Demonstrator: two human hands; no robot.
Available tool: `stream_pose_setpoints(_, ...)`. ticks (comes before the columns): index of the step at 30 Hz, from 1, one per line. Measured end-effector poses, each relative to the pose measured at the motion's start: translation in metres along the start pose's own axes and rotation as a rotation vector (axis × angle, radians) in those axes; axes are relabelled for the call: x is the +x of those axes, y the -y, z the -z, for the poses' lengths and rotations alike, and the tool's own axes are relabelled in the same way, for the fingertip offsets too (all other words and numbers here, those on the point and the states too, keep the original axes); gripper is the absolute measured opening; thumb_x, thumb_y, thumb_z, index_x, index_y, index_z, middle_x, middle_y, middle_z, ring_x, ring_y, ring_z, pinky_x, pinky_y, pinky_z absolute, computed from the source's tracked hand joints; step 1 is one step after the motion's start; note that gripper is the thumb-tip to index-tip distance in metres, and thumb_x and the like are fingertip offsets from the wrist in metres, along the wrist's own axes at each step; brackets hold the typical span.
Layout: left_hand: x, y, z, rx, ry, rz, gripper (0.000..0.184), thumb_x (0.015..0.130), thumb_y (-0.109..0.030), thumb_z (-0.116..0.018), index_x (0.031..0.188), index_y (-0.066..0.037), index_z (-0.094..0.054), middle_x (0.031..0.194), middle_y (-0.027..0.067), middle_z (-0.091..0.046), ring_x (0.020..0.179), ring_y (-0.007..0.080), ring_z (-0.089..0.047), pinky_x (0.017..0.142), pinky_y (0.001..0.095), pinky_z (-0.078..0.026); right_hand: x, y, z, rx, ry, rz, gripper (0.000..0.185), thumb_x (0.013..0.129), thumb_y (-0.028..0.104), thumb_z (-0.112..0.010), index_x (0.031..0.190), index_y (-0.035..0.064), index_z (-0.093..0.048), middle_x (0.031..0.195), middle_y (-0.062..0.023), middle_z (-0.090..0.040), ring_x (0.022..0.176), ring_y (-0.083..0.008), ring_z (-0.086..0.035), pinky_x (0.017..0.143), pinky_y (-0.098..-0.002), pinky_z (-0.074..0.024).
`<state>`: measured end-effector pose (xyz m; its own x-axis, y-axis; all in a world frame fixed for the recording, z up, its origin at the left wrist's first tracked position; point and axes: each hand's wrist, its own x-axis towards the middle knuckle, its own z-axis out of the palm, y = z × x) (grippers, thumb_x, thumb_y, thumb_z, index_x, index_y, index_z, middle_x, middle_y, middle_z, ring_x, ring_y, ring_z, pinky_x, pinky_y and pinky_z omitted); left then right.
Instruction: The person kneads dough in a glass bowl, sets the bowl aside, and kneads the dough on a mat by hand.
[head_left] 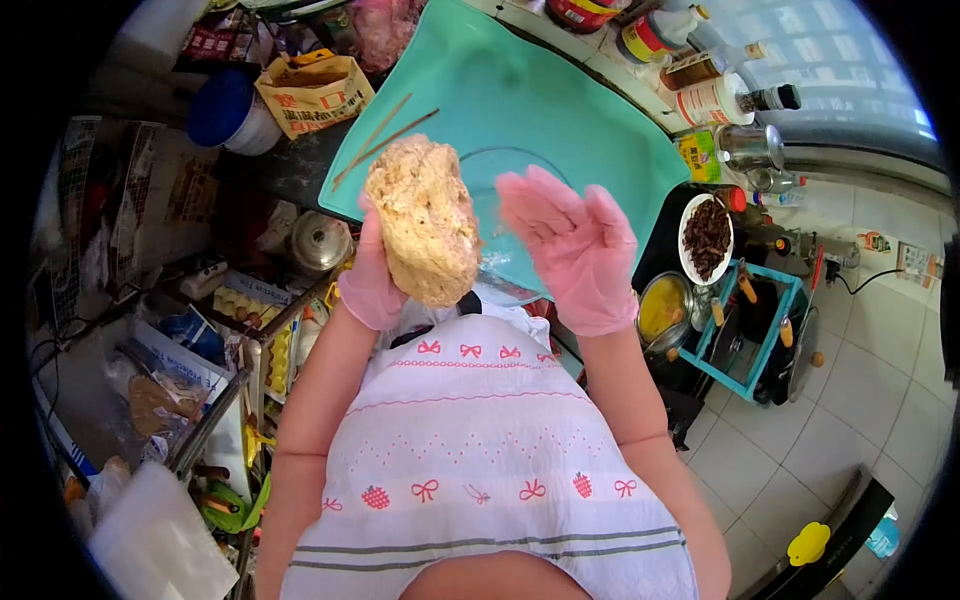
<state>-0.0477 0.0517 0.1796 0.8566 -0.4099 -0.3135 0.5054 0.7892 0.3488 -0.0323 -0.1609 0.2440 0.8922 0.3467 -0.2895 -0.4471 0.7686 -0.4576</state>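
A large, lumpy, pale yellow-pink mass (422, 220) is held up in my left hand (372, 275), which wears a thin pink glove and grips it from the left side and below. My right hand (575, 245), in a matching glove, is raised to the right of the mass with its palm showing and fingers spread, touching nothing. Behind both hands lies a turquoise tray (520, 80). A clear round bowl (510, 160) stands in it, partly hidden by the mass and my right hand. Two thin sticks (385, 140) rest at the tray's left side.
At the right are a white plate (685, 240) of dark pieces, a pot (663, 312) with yellow contents, and a turquoise rack (745, 385) with utensils. Bottles line the back right. A blue-lidded tub (222, 108) and paper bag (312, 95) stand at the back left, above crowded shelves.
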Motion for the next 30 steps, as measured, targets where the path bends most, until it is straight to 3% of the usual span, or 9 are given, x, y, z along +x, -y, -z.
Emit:
stream_pose_setpoints(6, 0.003, -0.003, 0.016, -0.089, 0.021, 0.04, 0.078, 0.09, -0.067, -0.038, 0.148, -0.015, -0.026, 0.141, 0.016, -0.043, 0.125, 0.0346, -0.049, 0.102, 0.052, -0.042, -0.008, 0.005, -0.012, -0.192, 0.009, 0.183, 0.052, 0.099, 0.033, -0.031, 0.12, -0.0048, -0.06, 0.117, -0.023, -0.063, 0.12, -0.032, -0.055, 0.108, -0.0436, -0.0359)
stream_pose_setpoints(9, 0.002, -0.004, 0.013, -0.007, 0.016, 0.029, 0.075, 0.092, -0.062, -0.04, 0.147, -0.013, -0.027, 0.141, 0.0155, -0.043, 0.126, 0.0322, -0.048, 0.104, 0.0493, -0.042, -0.007, 0.0, -0.025, -0.693, -0.112, 0.202, 0.046, 0.095, 0.031, -0.051, 0.128, -0.0009, -0.055, 0.125, -0.0208, -0.059, 0.121, -0.0292, -0.054, 0.105, -0.0409, -0.0374)
stream_pose_setpoints(13, 0.007, -0.005, 0.004, 0.274, -0.031, 0.011, 0.064, 0.095, -0.048, -0.047, 0.146, -0.013, -0.029, 0.139, 0.0099, -0.046, 0.126, 0.0249, -0.048, 0.106, 0.0373, -0.04, 0.013, -0.031, -0.02, -0.994, -0.182, 0.153, 0.093, 0.078, 0.031, -0.077, 0.15, 0.0134, -0.021, 0.146, -0.0115, -0.038, 0.132, -0.0261, -0.041, 0.104, -0.036, -0.0371)
stream_pose_setpoints(16, 0.013, -0.003, -0.022, 0.64, -0.056, -0.158, 0.062, 0.097, -0.046, -0.045, 0.146, -0.011, -0.029, 0.141, 0.0104, -0.045, 0.13, 0.0221, -0.044, 0.108, 0.0339, -0.036, 0.023, -0.048, -0.022, -0.644, -0.139, 0.105, 0.092, 0.079, 0.031, -0.076, 0.15, 0.0138, -0.019, 0.142, -0.009, -0.043, 0.13, -0.0256, -0.043, 0.105, -0.0356, -0.0374)
stream_pose_setpoints(19, 0.016, -0.013, -0.024, 0.418, 0.101, 0.01, 0.061, 0.098, -0.044, -0.044, 0.143, -0.004, -0.032, 0.14, 0.0146, -0.045, 0.13, 0.0255, -0.044, 0.107, 0.0332, -0.034, 0.036, -0.052, 0.022, -0.314, -0.125, 0.126, 0.081, 0.083, 0.038, -0.071, 0.146, 0.0113, -0.028, 0.137, -0.0083, -0.047, 0.124, -0.0248, -0.049, 0.104, -0.0363, -0.0398)
stream_pose_setpoints(23, 0.006, -0.034, -0.05, 1.303, 0.127, -0.055, 0.06, 0.1, -0.036, -0.041, 0.141, 0.005, -0.03, 0.145, 0.0247, -0.037, 0.134, 0.0337, -0.037, 0.11, 0.0331, -0.029, 0.032, -0.061, 0.051, -0.012, -0.121, -0.045, 0.073, 0.086, 0.06, -0.056, 0.137, 0.0099, -0.043, 0.135, -0.0101, -0.051, 0.124, -0.026, -0.05, 0.108, -0.0407, -0.0383)
stream_pose_setpoints(26, 0.005, -0.02, -0.067, 1.199, -0.027, -0.133, 0.062, 0.099, -0.037, -0.041, 0.144, 0.003, -0.028, 0.149, 0.0239, -0.032, 0.136, 0.0332, -0.036, 0.11, 0.0336, -0.028, 0.035, -0.061, 0.057, 0.111, -0.044, -0.009, 0.076, 0.085, 0.063, -0.056, 0.138, 0.0102, -0.042, 0.137, -0.0119, -0.049, 0.123, -0.0292, -0.051, 0.103, -0.0438, -0.0431)
stream_pose_setpoints(29, 0.012, -0.006, -0.047, 1.151, 0.049, -0.492, 0.068, 0.097, -0.047, -0.037, 0.148, -0.003, -0.025, 0.15, 0.0212, -0.031, 0.134, 0.032, -0.039, 0.109, 0.0396, -0.029, 0.035, -0.042, 0.05, 0.08, 0.034, 0.052, 0.082, 0.081, 0.068, -0.056, 0.138, 0.0106, -0.041, 0.137, -0.0137, -0.048, 0.121, -0.0341, -0.052, 0.095, -0.0476, -0.0489)
stream_pose_setpoints(30, 0.011, -0.015, -0.056, 1.012, 0.037, -0.383, 0.073, 0.096, -0.052, -0.035, 0.149, -0.004, -0.021, 0.152, 0.02, -0.027, 0.136, 0.0318, -0.035, 0.11, 0.0418, -0.029, 0.034, -0.036, 0.046, 0.084, -0.001, 0.089, 0.082, 0.081, 0.069, -0.056, 0.137, 0.0103, -0.042, 0.135, -0.0138, -0.05, 0.117, -0.0345, -0.054, 0.093, -0.0473, -0.0502)
